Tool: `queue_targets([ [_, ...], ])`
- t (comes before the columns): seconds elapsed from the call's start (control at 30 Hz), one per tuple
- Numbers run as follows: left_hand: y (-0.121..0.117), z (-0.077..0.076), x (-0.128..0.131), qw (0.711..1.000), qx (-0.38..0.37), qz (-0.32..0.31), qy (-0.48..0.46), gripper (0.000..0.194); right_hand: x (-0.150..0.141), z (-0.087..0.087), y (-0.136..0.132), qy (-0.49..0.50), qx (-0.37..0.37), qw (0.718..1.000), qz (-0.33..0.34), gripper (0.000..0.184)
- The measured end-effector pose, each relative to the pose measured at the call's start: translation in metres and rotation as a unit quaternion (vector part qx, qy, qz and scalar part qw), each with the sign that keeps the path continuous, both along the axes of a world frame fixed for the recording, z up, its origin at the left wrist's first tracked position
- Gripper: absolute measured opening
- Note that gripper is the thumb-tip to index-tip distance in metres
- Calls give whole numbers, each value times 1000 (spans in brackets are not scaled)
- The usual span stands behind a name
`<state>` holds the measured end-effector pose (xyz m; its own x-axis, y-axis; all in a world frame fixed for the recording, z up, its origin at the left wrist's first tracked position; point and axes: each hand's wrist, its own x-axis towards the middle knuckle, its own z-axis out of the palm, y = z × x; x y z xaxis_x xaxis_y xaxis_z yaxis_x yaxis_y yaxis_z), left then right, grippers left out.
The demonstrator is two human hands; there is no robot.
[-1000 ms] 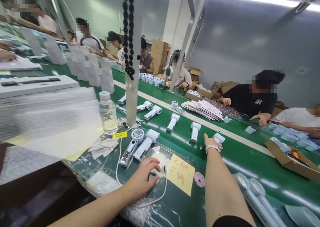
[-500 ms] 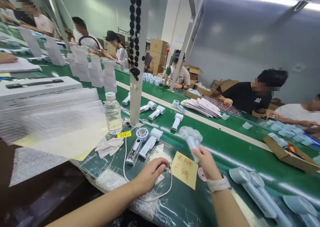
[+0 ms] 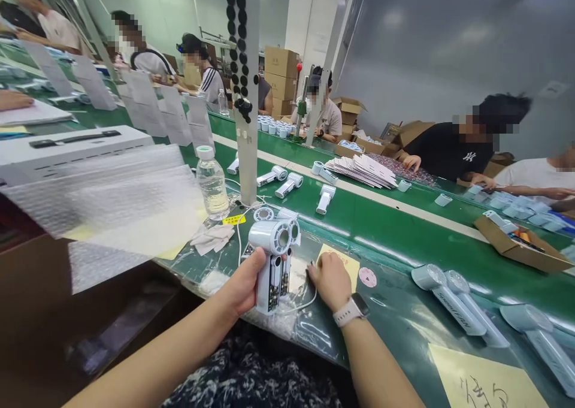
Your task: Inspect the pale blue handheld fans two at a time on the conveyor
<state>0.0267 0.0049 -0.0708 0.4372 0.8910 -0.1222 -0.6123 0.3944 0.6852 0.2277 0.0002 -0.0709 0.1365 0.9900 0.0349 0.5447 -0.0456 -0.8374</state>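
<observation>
My left hand [image 3: 246, 279] grips a light-blue handheld fan [image 3: 265, 235] upright, its round head on top and the circuit board showing in its uncovered handle. A second fan [image 3: 294, 231] with a bared board stands close behind it; whether the same hand holds it too, I cannot tell. My right hand [image 3: 331, 279] is closed at the end of a thin white cable [image 3: 309, 303], over a yellow note [image 3: 353, 267]. The fingertips partly hide the cable's end. Another fan's ring-shaped head [image 3: 263, 214] shows behind the held one.
A water bottle [image 3: 212, 186] stands by the metal post [image 3: 247, 126], beside bubble wrap [image 3: 135, 198]. Several fans lie on the green belt [image 3: 372, 228] and at right [image 3: 453, 303]. An open carton [image 3: 516, 246] sits at far right. Co-workers sit across the line.
The fan has come from my right hand into my left, nearer to me. My right hand has moved down and left to the cable, where my left hand was. The view has shifted slightly.
</observation>
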Motion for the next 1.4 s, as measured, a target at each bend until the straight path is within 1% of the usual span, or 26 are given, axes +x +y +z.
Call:
queue_targets([
  [0.07,1,6,-7,999,38,21,-8,54,-11,-7,1,16,-6,1000,8,30],
  [0.13,3,15,-12,997,67,39,-24,56,-24,-8,-8,57,-26,997,48,30],
  [0.23,4,27,-18,993,93,60,-48,61,-39,1,-32,155,-76,976,130,20],
  [0.3,4,31,-18,990,104,69,-59,61,-46,8,-47,218,-105,955,169,27],
  [0.37,5,32,-15,989,113,71,-65,62,-52,14,-57,258,-122,940,188,34],
  [0.4,5,33,-13,988,116,71,-68,63,-54,17,-60,272,-124,935,191,33],
  [0.47,6,33,-7,988,115,63,-76,64,-58,21,-63,290,-118,931,189,32],
  [0.57,6,33,2,989,109,46,-94,64,-61,23,-66,305,-91,932,174,35],
  [0.63,6,34,7,989,99,41,-105,64,-64,21,-69,304,-76,935,166,39],
  [0.7,5,33,11,990,86,49,-105,64,-69,16,-73,321,-65,933,148,43],
  [0.83,3,32,14,988,92,92,-79,65,-81,6,-80,429,-71,895,94,50],
  [0.87,2,32,14,988,95,92,-76,65,-82,6,-81,428,-68,896,96,50],
  [0.93,2,34,13,989,89,84,-82,64,-79,8,-80,368,-40,921,121,48],
  [1.0,2,37,12,989,64,77,-108,64,-73,13,-79,302,12,942,146,46],
  [1.07,2,40,11,987,36,78,-138,63,-69,17,-77,279,51,947,151,46],
  [1.1,2,41,10,986,29,78,-146,63,-68,18,-77,278,56,948,142,46],
  [1.17,0,44,10,985,36,77,-148,62,-68,18,-77,284,43,951,111,45],
  [1.23,-2,46,9,986,60,75,-139,62,-71,17,-78,307,20,948,82,45],
  [1.3,-4,46,9,985,89,73,-127,62,-75,16,-80,355,1,932,70,47],
  [1.37,-6,44,10,984,118,78,-108,63,-78,15,-80,405,-21,912,59,50],
  [1.4,-6,42,10,983,129,82,-99,63,-79,15,-80,416,-31,907,54,50],
])
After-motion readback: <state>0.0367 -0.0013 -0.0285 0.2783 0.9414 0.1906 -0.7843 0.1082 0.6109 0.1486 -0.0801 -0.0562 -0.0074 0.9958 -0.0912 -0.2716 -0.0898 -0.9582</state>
